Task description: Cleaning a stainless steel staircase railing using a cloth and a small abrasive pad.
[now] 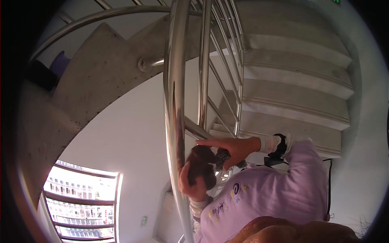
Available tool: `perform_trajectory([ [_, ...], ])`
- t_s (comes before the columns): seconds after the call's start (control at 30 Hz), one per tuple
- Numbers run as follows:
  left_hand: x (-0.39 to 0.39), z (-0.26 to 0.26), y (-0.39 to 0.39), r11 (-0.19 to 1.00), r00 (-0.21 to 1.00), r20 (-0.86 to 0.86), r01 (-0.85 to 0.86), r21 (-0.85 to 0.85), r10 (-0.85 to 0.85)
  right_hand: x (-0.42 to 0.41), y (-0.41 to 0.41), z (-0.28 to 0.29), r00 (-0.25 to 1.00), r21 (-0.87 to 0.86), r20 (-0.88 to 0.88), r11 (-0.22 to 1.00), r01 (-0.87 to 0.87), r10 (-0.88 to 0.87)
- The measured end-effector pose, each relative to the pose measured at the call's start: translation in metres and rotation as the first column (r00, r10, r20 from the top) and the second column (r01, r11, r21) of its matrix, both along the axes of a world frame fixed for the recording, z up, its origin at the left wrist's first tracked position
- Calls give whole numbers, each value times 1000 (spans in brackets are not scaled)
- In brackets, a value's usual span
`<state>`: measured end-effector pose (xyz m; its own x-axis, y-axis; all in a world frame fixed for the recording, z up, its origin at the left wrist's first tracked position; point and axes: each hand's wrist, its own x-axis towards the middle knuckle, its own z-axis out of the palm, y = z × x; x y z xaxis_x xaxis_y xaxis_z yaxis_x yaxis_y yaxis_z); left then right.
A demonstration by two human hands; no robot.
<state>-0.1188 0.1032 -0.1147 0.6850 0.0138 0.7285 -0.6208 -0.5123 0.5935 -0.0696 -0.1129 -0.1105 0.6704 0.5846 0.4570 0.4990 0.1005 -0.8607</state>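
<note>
My left hand point(193, 183) is closed around a dark brown, soft-looking bundle point(202, 167), probably cloth, against a polished metal handrail point(177, 91). My right hand point(235, 148) lies just above and to the right, its index finger stretched over the bundle's upper edge. Between that hand's thumb and fingers is a dark grey, rough-textured item point(222, 158); its kind cannot be told. More of the same texture shows beyond the thumb. The lower side of the bundle is partly hidden by my left fingers. Both wrists have pale cuffs.
Metal balusters point(203, 76) run beside the handrail. Concrete stairs point(294, 88) rise at the right by a wall. A curved concrete stair edge point(100, 73) crosses the left, above a barred window point(82, 203). A purple object point(60, 64) stands at the far left.
</note>
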Motion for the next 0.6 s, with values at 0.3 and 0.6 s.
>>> perform_trajectory([
  [0.3, 18, 25, -30, 952, 945, -154, 301, 61, -289, 18, -34, -54, 862, 229, -445, 900, 370, -241],
  [0.6, 29, 27, 4, 955, 967, 88, -252, 155, 241, 114, -171, -62, 565, 360, -293, 458, 813, -772],
])
